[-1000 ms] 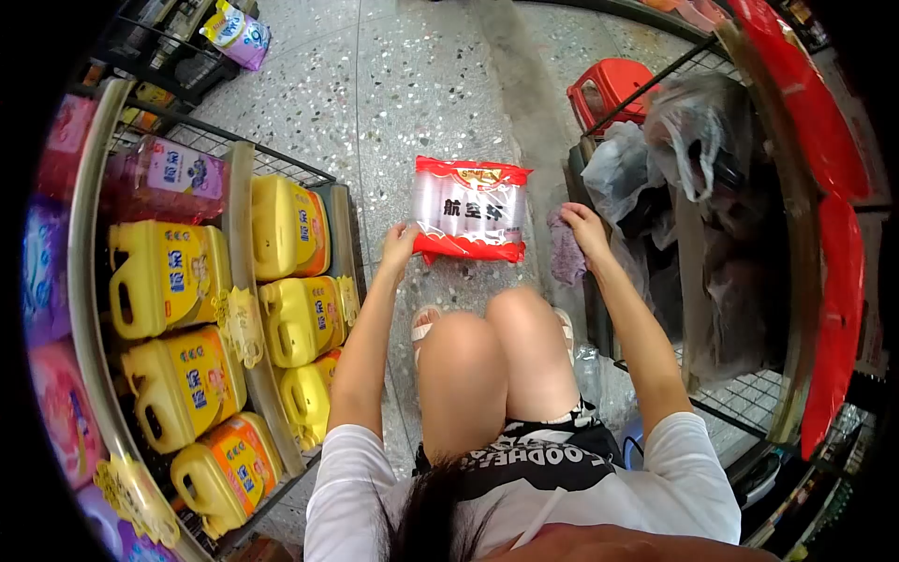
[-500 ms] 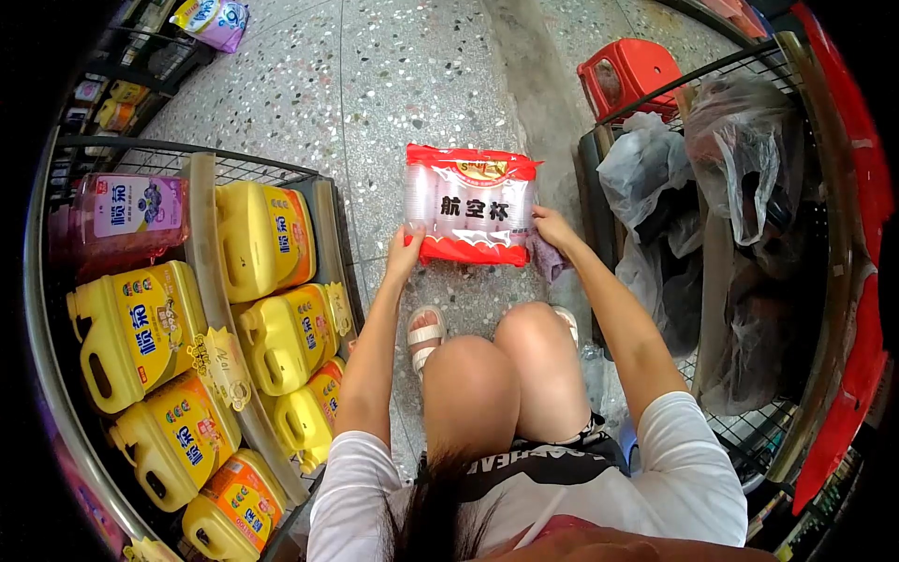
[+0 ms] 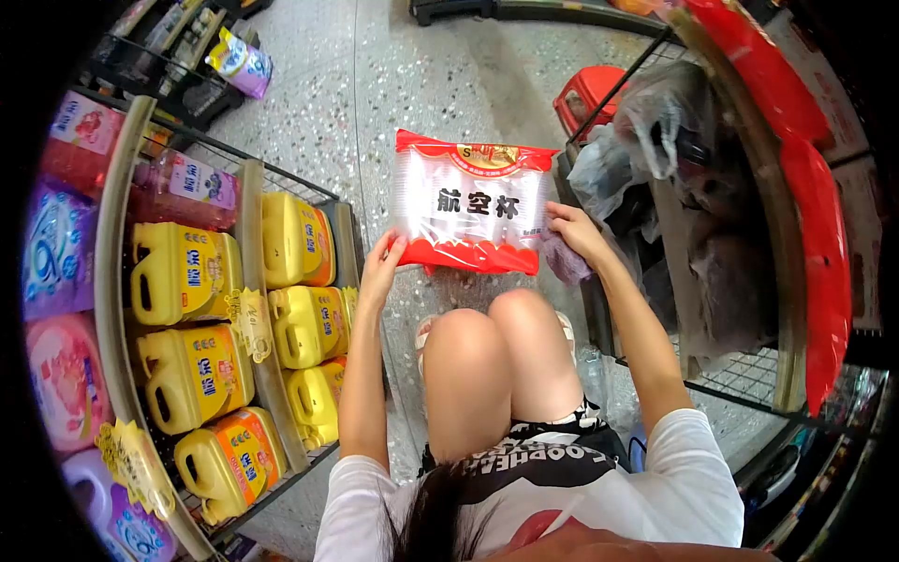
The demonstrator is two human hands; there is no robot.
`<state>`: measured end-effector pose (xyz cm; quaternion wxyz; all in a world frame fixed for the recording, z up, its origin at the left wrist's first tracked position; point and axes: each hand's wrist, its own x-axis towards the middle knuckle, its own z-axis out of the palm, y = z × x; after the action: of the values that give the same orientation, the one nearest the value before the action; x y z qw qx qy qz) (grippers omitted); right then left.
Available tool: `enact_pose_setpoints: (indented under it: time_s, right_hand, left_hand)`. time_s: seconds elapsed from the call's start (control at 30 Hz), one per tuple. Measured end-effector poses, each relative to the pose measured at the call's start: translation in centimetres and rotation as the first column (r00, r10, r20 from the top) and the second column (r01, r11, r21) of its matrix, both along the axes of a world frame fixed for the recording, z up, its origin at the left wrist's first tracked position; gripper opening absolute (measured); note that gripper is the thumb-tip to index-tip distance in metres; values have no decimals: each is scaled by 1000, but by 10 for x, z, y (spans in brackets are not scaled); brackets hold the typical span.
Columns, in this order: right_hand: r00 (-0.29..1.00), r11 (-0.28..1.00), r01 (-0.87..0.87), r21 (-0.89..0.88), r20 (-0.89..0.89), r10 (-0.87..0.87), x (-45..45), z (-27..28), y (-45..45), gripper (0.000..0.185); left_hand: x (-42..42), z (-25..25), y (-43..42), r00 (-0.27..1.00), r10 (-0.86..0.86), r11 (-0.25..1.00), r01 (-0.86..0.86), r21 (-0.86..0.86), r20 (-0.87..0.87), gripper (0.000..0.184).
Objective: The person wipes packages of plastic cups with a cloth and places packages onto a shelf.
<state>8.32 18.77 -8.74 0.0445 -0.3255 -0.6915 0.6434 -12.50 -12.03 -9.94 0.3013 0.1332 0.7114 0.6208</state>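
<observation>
A red and clear plastic pack of cups (image 3: 476,204) with black lettering is held up above my knees, its printed face toward me. My left hand (image 3: 382,266) grips its lower left corner between thumb and fingers. At the right edge of the pack, my right hand (image 3: 576,234) pinches it and also has a purple cloth (image 3: 565,259) hanging under the fingers.
Yellow jugs (image 3: 195,365) and pink and purple bottles fill the wire shelf on the left. On the right, a rack (image 3: 749,375) holds plastic bags (image 3: 655,122). A red stool (image 3: 587,96) stands behind it. A purple bag (image 3: 241,64) lies at the upper left.
My right hand, earlier apart from the pack with the cloth, has come to its right edge. The pack now looks larger and closer. The camera view has shifted.
</observation>
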Motion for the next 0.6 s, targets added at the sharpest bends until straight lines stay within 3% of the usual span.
enact_pose_setpoints:
  time_s: [0.1,0.2,0.27,0.33,0.5,0.6]
  right_hand:
    - [996,999,-42,16,-80,43,36,33,-1,52]
    - [996,999,-46,20,-72,47,79,102,-29,50]
    - [996,998,-55,28,-63,57,110,137,-52,49]
    - [997,999,-54,4,-49,54,142,138,-67,49]
    - [994,993,-104,-54,10,104,209,134,-104,44]
    - [978,984,-177,2,113,176,237,114,-112,40]
  left_hand:
    - [21,55,-11,990,-52,999,52,1,-133,58]
    - [47,99,-23,984,-63,997,71,40,-170,57]
    - [67,119,-30,987,-79,991,93,101,-137,53]
    - [89,137,-40,990,-103,985,114,128,-94,44]
    - [121,102,-68,978,-209,968,206,140,0,29]
    - [139,75,-79,973,-208,971,194,141,96,26]
